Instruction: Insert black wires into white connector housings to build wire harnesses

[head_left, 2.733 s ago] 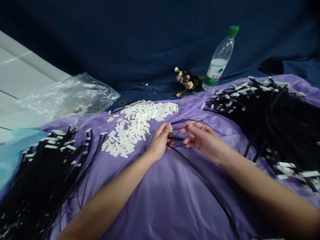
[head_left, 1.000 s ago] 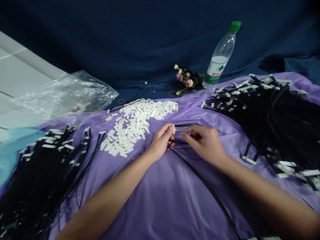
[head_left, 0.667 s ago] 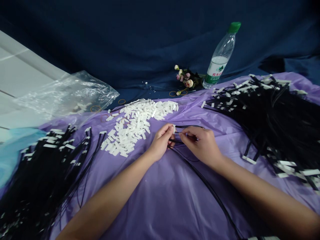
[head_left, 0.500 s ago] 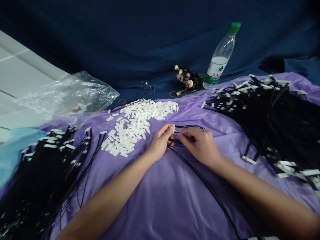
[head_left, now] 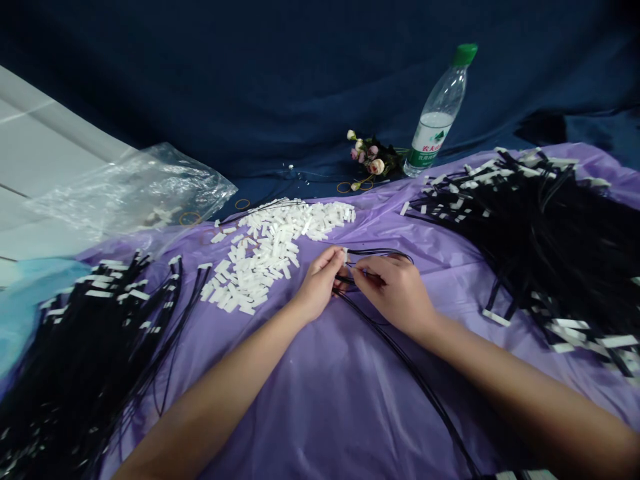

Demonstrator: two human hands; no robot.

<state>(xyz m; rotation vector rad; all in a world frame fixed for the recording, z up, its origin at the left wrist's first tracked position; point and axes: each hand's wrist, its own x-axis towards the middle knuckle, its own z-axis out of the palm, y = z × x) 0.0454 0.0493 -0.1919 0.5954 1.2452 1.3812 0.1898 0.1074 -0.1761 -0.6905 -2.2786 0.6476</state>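
Observation:
My left hand (head_left: 319,285) is closed, pinching a small white plastic connector (head_left: 345,255) between thumb and finger. Thin black wires (head_left: 375,252) run out of the connector to the right and loop behind my right hand. Beside it, my right hand (head_left: 393,290) is closed with thumb and index finger pinched on a thin black wire close to the connector; the wire's tip is too small to make out. More black wires (head_left: 407,363) pass under both hands and trail down to the lower right. A heap of loose white connectors (head_left: 273,250) lies just beyond my left hand.
Bundles of black wires with white connectors lie at left (head_left: 85,353) and right (head_left: 560,233) on the purple sheet (head_left: 310,407). Behind stand a water bottle (head_left: 434,127) and artificial flowers (head_left: 370,160). A clear plastic bag (head_left: 145,187) and rubber bands (head_left: 243,204) lie at back left.
My right hand has shifted slightly left, bringing its pinched fingers closer to the connector. My left hand keeps its hold on the connector.

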